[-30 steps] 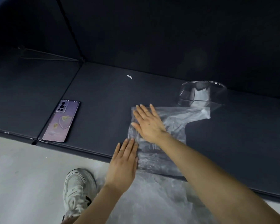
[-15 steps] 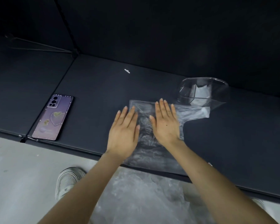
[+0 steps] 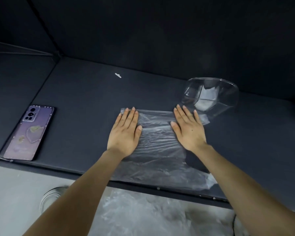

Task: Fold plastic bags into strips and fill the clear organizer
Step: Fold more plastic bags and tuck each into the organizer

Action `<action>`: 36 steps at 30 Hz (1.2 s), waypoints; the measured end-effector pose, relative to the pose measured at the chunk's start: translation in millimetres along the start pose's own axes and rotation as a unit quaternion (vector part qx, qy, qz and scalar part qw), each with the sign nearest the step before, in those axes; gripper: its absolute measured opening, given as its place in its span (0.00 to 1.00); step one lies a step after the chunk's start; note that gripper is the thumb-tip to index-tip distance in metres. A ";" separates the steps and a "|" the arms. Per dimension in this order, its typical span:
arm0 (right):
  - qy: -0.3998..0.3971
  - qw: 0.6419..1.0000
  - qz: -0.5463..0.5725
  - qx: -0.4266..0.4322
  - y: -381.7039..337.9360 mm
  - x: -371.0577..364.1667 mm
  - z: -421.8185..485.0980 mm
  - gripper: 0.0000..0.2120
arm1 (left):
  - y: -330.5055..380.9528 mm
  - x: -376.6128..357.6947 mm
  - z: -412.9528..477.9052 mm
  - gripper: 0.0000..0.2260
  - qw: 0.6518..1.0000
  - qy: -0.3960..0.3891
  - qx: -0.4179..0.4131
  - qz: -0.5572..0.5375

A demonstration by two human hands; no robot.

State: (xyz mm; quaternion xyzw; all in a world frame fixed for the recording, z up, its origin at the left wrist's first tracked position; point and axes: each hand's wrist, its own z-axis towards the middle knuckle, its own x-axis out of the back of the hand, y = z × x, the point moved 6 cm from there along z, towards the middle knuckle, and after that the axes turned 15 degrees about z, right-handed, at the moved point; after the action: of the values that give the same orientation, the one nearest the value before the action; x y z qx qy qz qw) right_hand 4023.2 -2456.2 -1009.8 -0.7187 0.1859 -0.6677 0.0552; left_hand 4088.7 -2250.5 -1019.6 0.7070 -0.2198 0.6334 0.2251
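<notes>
- Bag (image 3: 158, 143): clear plastic, creased, lay flat at the middle of the table (image 3: 85, 103). Its 6 o'clock edge reached the table's front edge; its 12 o'clock edge lay just beside the organizer (image 3: 211, 97).
- Left hand (image 3: 124, 132): flat, fingers straight, palm pressed on the bag's 9 o'clock side, gripping nothing.
- Right hand (image 3: 188, 130): flat, fingers straight, pressed on the bag's 3 o'clock side, gripping nothing; fingertips near the organizer's base.
- Organizer: clear, faceted, at 1 o'clock from the bag, with a pale folded piece inside. Whether the bag touched it could not be told.
- Phone (image 3: 30, 133): purple, back up, at 9 o'clock, well apart from the bag and close to the front edge. Heart motif on the case; any lettering too small to read.
- Table: dark, with a bare stretch between phone and bag.
- Scrap (image 3: 118, 75): small, white, at 11 o'clock.
- Plastic heap (image 3: 143, 215): on the floor at 6 o'clock, below the table edge.
</notes>
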 end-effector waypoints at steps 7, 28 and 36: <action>0.112 0.988 0.107 -0.008 -53.0 35.6 -34.8 0.30 | -24.7 42.7 -12.5 0.20 0.962 -0.023 0.022 -0.270; 0.113 0.973 0.068 0.189 -41.4 21.2 -147.4 0.23 | 18.1 -13.0 -97.7 0.29 0.999 -0.014 -0.048 -0.003; 0.122 0.959 0.108 0.232 -70.1 -2.2 -151.2 0.07 | 1.2 15.6 -98.4 0.14 0.906 -0.075 0.082 -0.408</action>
State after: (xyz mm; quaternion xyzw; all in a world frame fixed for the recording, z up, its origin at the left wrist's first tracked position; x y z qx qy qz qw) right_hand 3888.5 -2365.1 -973.5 -0.5752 0.1075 -0.7650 0.2690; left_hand 4011.1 -2193.1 -994.5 0.7964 0.1248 0.4468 0.3880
